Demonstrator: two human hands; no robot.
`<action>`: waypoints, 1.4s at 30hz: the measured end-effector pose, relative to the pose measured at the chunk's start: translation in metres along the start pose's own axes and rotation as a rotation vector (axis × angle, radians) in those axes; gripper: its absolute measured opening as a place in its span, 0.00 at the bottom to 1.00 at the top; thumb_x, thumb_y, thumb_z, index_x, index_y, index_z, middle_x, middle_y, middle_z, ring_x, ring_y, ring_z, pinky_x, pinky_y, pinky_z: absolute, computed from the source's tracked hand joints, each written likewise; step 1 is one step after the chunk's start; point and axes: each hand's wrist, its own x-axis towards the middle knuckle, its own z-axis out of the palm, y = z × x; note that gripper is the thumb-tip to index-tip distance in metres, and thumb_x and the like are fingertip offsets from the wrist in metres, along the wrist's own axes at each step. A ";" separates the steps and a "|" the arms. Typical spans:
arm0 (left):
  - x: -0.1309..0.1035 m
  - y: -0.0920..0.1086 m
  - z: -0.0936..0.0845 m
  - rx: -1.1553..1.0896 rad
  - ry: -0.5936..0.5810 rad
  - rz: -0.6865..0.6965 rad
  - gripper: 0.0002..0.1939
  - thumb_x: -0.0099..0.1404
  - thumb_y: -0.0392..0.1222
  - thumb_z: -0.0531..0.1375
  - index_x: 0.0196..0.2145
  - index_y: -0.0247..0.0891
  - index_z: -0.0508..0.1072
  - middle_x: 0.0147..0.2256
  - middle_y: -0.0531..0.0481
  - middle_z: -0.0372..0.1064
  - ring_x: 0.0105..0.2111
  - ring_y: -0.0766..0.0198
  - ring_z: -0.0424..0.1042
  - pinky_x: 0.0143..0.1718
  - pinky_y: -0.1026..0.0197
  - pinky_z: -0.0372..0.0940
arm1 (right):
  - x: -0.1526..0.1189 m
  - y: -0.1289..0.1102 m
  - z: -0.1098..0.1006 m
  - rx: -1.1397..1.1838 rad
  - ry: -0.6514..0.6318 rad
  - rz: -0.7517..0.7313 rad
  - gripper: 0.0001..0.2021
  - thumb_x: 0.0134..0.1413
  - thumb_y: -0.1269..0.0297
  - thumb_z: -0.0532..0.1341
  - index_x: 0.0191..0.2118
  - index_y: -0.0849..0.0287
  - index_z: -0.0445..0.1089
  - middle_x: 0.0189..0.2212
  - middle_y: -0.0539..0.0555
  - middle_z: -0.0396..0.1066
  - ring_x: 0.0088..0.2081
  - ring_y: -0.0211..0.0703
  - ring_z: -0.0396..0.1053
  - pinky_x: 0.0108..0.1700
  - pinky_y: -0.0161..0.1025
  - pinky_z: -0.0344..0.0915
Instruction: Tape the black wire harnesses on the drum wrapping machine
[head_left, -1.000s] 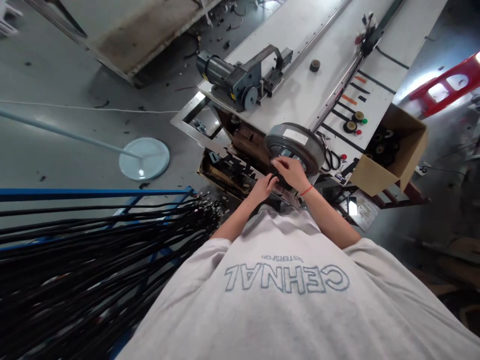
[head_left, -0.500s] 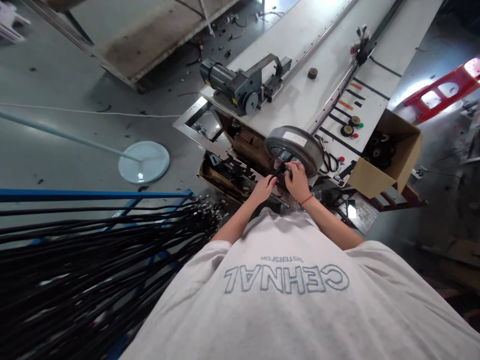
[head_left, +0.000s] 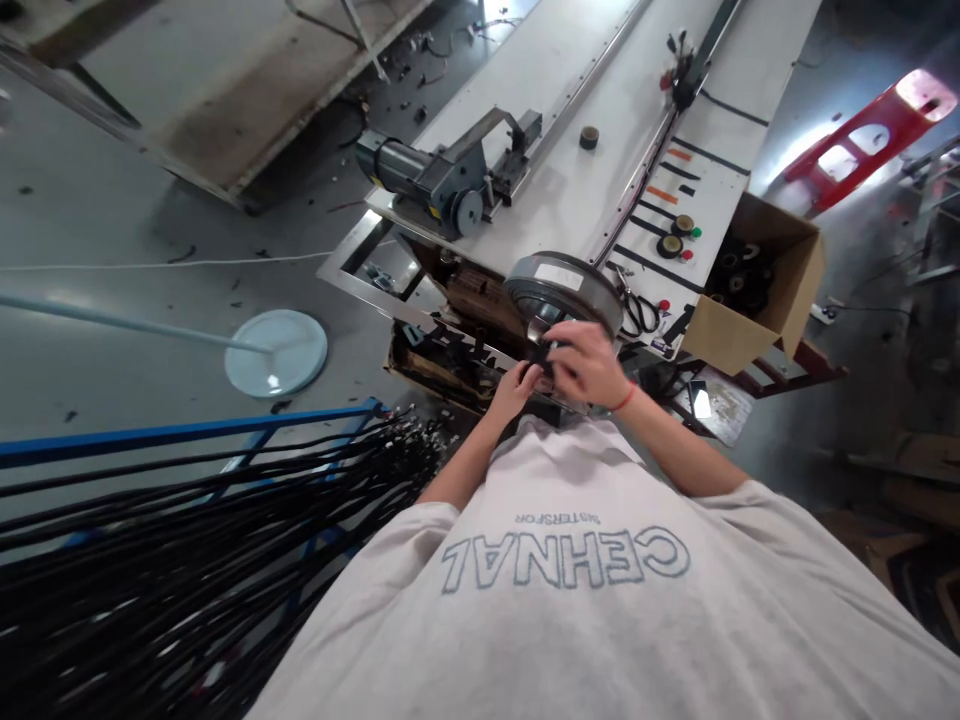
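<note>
Close in front of my chest, my left hand pinches a small black piece whose exact shape I cannot make out. My right hand is just to the right of it, fingers bent and slightly blurred, their tips at the black piece. A red band circles my right wrist. Directly beyond both hands stands a large grey roll with a white label, at the near end of the white workbench. Black-handled scissors lie right of the roll.
A motor unit sits on the bench's left end. Tape rolls lie on the right side, beside an open cardboard box. Black cables hang on a blue rack at lower left. A round light-blue base stands left.
My right hand has lifted and turned, with its fingers more spread over the black piece. My left hand keeps its pinch. The whole view has shifted slightly.
</note>
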 end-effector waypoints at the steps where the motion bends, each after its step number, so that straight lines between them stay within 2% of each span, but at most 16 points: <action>1: -0.004 -0.009 -0.001 -0.024 -0.054 -0.035 0.20 0.69 0.56 0.50 0.30 0.38 0.68 0.24 0.51 0.67 0.27 0.62 0.67 0.34 0.61 0.63 | -0.004 0.021 -0.016 -0.031 0.102 0.140 0.14 0.65 0.57 0.52 0.47 0.54 0.72 0.57 0.61 0.65 0.61 0.55 0.60 0.63 0.56 0.57; 3: -0.016 -0.027 -0.003 -0.011 -0.168 -0.094 0.21 0.66 0.59 0.54 0.28 0.38 0.69 0.25 0.50 0.69 0.29 0.61 0.69 0.35 0.61 0.64 | -0.010 0.078 -0.042 -0.138 0.321 0.592 0.22 0.64 0.53 0.53 0.57 0.60 0.66 0.61 0.67 0.59 0.65 0.60 0.56 0.63 0.60 0.55; 4: -0.023 -0.035 -0.004 0.015 -0.206 -0.117 0.21 0.64 0.59 0.55 0.28 0.38 0.69 0.25 0.50 0.70 0.29 0.61 0.69 0.35 0.60 0.64 | -0.011 0.108 -0.050 -0.167 0.378 0.817 0.29 0.62 0.50 0.55 0.62 0.64 0.60 0.62 0.71 0.57 0.66 0.62 0.54 0.63 0.62 0.55; 6: -0.038 -0.047 -0.006 0.061 -0.203 -0.155 0.21 0.62 0.59 0.57 0.25 0.38 0.69 0.24 0.50 0.69 0.28 0.61 0.67 0.33 0.60 0.62 | -0.013 0.159 -0.053 -0.083 0.353 1.168 0.40 0.58 0.47 0.61 0.66 0.73 0.53 0.62 0.77 0.56 0.65 0.64 0.56 0.63 0.59 0.57; 8: -0.052 -0.052 -0.008 0.076 -0.138 -0.177 0.22 0.63 0.59 0.56 0.23 0.38 0.66 0.21 0.52 0.65 0.24 0.63 0.64 0.30 0.61 0.60 | -0.017 0.188 -0.043 -0.001 0.323 1.339 0.44 0.55 0.45 0.64 0.65 0.76 0.53 0.61 0.78 0.59 0.63 0.62 0.60 0.63 0.54 0.59; 10: -0.063 -0.051 -0.010 0.071 -0.071 -0.179 0.22 0.63 0.58 0.55 0.22 0.38 0.65 0.19 0.54 0.61 0.23 0.65 0.61 0.27 0.62 0.57 | -0.021 0.195 -0.029 -0.002 0.351 1.365 0.43 0.55 0.44 0.64 0.65 0.75 0.55 0.60 0.76 0.63 0.62 0.60 0.62 0.63 0.51 0.59; 13: -0.076 -0.040 -0.014 0.044 -0.008 -0.188 0.20 0.63 0.57 0.54 0.22 0.39 0.63 0.19 0.55 0.59 0.22 0.66 0.59 0.26 0.63 0.54 | -0.026 0.190 -0.016 -0.069 0.378 1.331 0.41 0.57 0.41 0.60 0.64 0.71 0.56 0.58 0.73 0.65 0.61 0.59 0.64 0.61 0.52 0.60; 18: -0.089 -0.021 -0.023 0.062 0.016 -0.208 0.20 0.62 0.56 0.54 0.21 0.39 0.63 0.19 0.54 0.60 0.23 0.66 0.60 0.28 0.62 0.55 | -0.028 0.196 -0.013 -0.107 0.405 1.321 0.40 0.62 0.38 0.53 0.63 0.72 0.58 0.56 0.77 0.64 0.61 0.63 0.64 0.60 0.56 0.61; 24: -0.096 -0.014 -0.025 0.041 0.037 -0.221 0.19 0.63 0.54 0.54 0.21 0.39 0.64 0.18 0.54 0.61 0.21 0.67 0.60 0.26 0.63 0.55 | -0.030 0.200 -0.008 -0.020 0.563 1.320 0.37 0.58 0.34 0.55 0.59 0.63 0.62 0.54 0.67 0.68 0.59 0.60 0.66 0.61 0.62 0.60; 31: -0.105 -0.010 -0.019 0.055 0.067 -0.217 0.19 0.64 0.52 0.54 0.21 0.39 0.64 0.18 0.54 0.60 0.21 0.67 0.60 0.25 0.64 0.55 | -0.033 0.209 -0.004 -0.037 0.535 1.316 0.40 0.56 0.32 0.56 0.60 0.63 0.61 0.54 0.67 0.67 0.61 0.63 0.64 0.60 0.66 0.58; 36: -0.101 -0.008 -0.020 0.071 0.163 -0.210 0.18 0.64 0.53 0.54 0.22 0.38 0.63 0.18 0.56 0.58 0.21 0.69 0.57 0.25 0.65 0.54 | -0.033 0.208 -0.005 -0.033 0.513 1.321 0.37 0.57 0.34 0.56 0.60 0.62 0.61 0.55 0.66 0.67 0.62 0.61 0.63 0.61 0.63 0.59; 39: -0.090 -0.004 -0.021 0.111 0.180 -0.176 0.17 0.64 0.52 0.55 0.23 0.38 0.64 0.18 0.56 0.57 0.21 0.69 0.57 0.25 0.65 0.53 | -0.031 0.205 -0.004 -0.044 0.530 1.324 0.38 0.57 0.35 0.57 0.60 0.64 0.61 0.54 0.65 0.69 0.61 0.59 0.64 0.62 0.60 0.59; 42: -0.077 0.001 -0.017 0.143 0.180 -0.141 0.17 0.65 0.50 0.55 0.22 0.38 0.63 0.17 0.57 0.56 0.21 0.68 0.56 0.24 0.65 0.51 | -0.030 0.203 -0.003 -0.042 0.535 1.327 0.38 0.57 0.35 0.57 0.60 0.64 0.61 0.54 0.65 0.69 0.60 0.59 0.66 0.62 0.61 0.59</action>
